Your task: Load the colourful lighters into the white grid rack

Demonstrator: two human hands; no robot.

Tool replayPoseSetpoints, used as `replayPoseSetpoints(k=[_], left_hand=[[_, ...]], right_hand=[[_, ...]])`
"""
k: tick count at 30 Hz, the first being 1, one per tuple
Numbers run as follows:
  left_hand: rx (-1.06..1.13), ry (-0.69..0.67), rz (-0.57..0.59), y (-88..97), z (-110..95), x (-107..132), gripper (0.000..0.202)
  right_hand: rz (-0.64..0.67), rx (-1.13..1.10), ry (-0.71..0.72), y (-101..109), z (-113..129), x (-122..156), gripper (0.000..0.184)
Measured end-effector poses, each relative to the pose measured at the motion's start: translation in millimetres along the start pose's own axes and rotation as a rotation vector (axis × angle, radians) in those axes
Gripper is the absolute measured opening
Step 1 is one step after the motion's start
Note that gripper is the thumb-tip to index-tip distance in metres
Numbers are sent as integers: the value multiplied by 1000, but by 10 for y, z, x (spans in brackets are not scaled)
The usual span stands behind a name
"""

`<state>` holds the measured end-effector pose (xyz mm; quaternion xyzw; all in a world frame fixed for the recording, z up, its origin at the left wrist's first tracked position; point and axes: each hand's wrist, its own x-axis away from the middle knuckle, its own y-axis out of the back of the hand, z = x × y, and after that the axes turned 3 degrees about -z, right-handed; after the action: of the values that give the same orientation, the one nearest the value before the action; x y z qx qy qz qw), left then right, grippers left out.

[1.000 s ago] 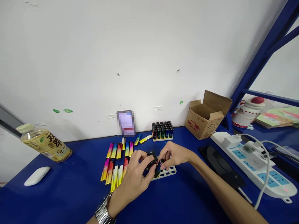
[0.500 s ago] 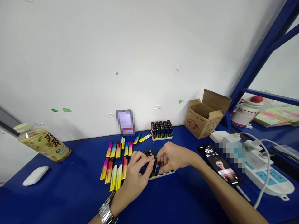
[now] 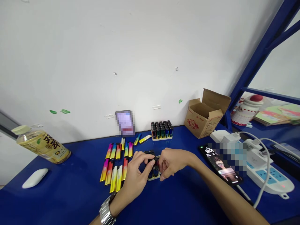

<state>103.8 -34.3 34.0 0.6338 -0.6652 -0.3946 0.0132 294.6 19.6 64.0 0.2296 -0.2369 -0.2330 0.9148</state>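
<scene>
A light tray (image 3: 154, 179) stands on the blue table between my hands, with several upright lighters (image 3: 155, 171) with dark tops in its slots. My left hand (image 3: 138, 168), with a metal watch on its wrist, pinches a lighter's dark top (image 3: 153, 158) between thumb and forefinger. At the tray's right side my right hand (image 3: 172, 161) is closed, its fingers curled inward; whatever they grip is hidden. Loose lighters (image 3: 109, 172) in bright pink, red, yellow and blue lie in rows to the left of my left hand.
A full rack of lighters (image 3: 162, 131) stands by the wall, beside an open cardboard box (image 3: 199, 120). To the right are a phone (image 3: 220, 165) and a power strip (image 3: 269, 176) with cables. Leftward lie a drink bottle (image 3: 44, 145) and a white mouse (image 3: 35, 178).
My right hand has shifted slightly right and down, its fingers still curled. Less of the tray's right end shows beneath it. My left hand stays at the lighters.
</scene>
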Motion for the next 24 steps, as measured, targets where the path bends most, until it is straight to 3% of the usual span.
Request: replayPoseSetpoints(k=[3,9,14,24], left_hand=[[5,-19,-6,6,2,1,14],[-30,-67,-21,93,-5,0,15],[-22,-74,-6,87,-26,9,16],[16,-4,-13,38,-49,-1,17]], right_hand=[[-9,16,-9,11,-13,6,27],[-151,-93,57,49,-47,19,46],[-139,-220,100,18,-109,-37,65],[-40,-225,69,29,-148,-48,61]])
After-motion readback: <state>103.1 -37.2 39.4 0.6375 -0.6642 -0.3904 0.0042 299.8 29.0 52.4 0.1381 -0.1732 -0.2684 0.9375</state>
